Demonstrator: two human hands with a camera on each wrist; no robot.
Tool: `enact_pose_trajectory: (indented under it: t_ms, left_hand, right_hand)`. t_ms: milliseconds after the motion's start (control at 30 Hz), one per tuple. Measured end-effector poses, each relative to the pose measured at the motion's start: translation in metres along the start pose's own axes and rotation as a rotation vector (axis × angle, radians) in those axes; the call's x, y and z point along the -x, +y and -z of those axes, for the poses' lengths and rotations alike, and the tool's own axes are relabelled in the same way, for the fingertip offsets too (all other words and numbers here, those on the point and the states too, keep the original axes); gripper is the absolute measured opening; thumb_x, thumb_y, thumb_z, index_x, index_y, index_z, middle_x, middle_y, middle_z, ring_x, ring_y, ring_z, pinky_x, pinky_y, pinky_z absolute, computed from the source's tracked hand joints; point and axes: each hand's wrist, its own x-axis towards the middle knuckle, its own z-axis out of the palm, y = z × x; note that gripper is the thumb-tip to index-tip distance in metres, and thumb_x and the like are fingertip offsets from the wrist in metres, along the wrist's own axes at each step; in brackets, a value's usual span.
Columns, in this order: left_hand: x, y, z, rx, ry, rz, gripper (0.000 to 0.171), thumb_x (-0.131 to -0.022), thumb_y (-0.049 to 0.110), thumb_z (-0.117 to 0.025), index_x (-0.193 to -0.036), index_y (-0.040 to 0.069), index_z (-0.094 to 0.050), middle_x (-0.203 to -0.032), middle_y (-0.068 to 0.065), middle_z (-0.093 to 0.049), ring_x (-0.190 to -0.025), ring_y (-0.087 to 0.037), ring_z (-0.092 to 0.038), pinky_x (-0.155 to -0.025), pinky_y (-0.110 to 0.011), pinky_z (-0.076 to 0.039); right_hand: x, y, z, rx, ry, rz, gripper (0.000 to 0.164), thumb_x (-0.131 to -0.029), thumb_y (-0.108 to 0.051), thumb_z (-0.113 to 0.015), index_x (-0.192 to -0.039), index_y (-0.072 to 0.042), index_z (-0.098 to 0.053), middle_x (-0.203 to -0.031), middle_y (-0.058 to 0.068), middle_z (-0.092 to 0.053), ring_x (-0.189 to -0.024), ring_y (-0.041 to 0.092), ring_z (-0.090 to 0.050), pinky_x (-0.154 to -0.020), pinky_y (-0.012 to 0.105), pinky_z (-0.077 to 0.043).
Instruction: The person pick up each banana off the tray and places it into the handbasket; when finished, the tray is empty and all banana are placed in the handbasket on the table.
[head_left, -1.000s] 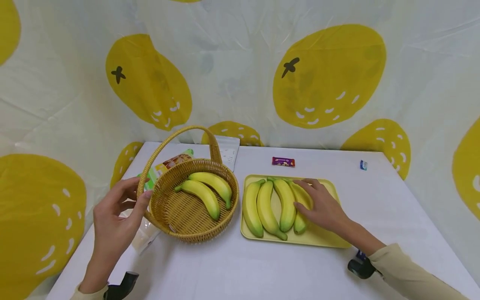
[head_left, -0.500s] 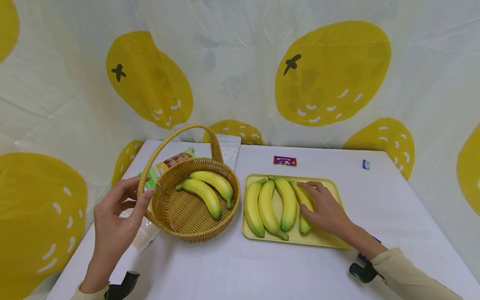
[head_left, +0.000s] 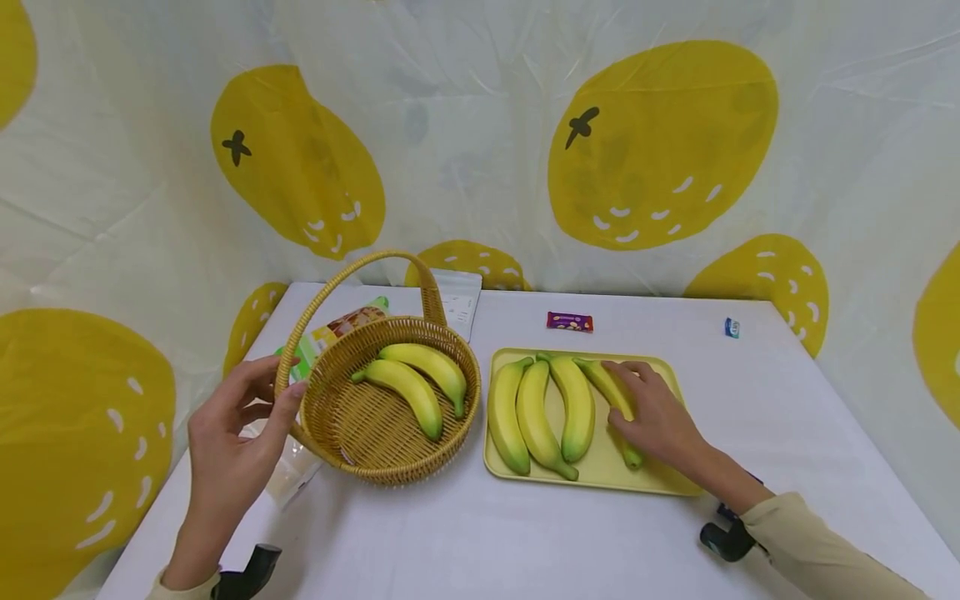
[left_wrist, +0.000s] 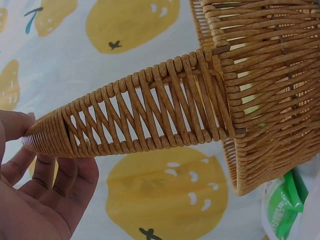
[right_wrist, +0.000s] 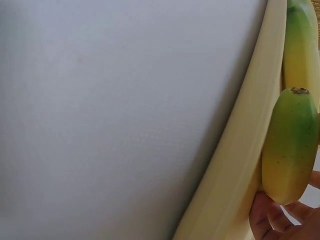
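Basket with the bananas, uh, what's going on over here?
A person's left-hand grip holds the handle of a wicker basket, which has two bananas lying in it. The right-hand grip has hold of the rightmost banana at the yellow tray; whether it is lifted at all is hard to tell. Three other bananas lie side by side on the tray.

At your twelve, pale pouch (head_left: 461, 304); just right of it, purple-wrapped bar (head_left: 570, 322). Your one o'clock: small blue-white packet (head_left: 732, 327). Eleven: colourful packet (head_left: 354, 320), part green. Ten: clear packet (head_left: 287, 475). White surface (head_left: 420, 533) before you; fruit-printed sheet (head_left: 465, 125) beyond.
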Motion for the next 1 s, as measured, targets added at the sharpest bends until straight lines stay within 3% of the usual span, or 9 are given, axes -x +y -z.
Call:
enact_pose_trajectory:
  t_ms: [533,1000]
  left_hand:
    - [0.000,0.000,-0.002,-0.002,0.018,-0.019,0.043,-0.087,-0.013,-0.079,-0.127,0.001,-0.072,-0.100,-0.006,-0.069,-0.081,-0.009,-0.061,-0.072,-0.011,-0.054]
    - [-0.001,0.000,-0.002,-0.030,0.022,-0.015,0.041,-0.088,-0.010,-0.080,-0.126,0.003,-0.073,-0.100,0.000,-0.069,-0.073,-0.010,-0.056,-0.068,-0.010,-0.053]
  right_hand:
    - [0.000,0.008,0.004,0.002,-0.003,-0.052,0.068,-0.087,-0.011,-0.070,-0.153,-0.004,-0.051,-0.141,0.027,-0.051,-0.123,0.045,-0.053,-0.096,0.067,-0.050]
    - [-0.014,-0.007,0.022,-0.024,0.033,0.017,0.067,-0.088,-0.009,-0.074,-0.152,-0.006,-0.054,-0.137,0.024,-0.055,-0.117,0.043,-0.057,-0.097,0.066,-0.050]
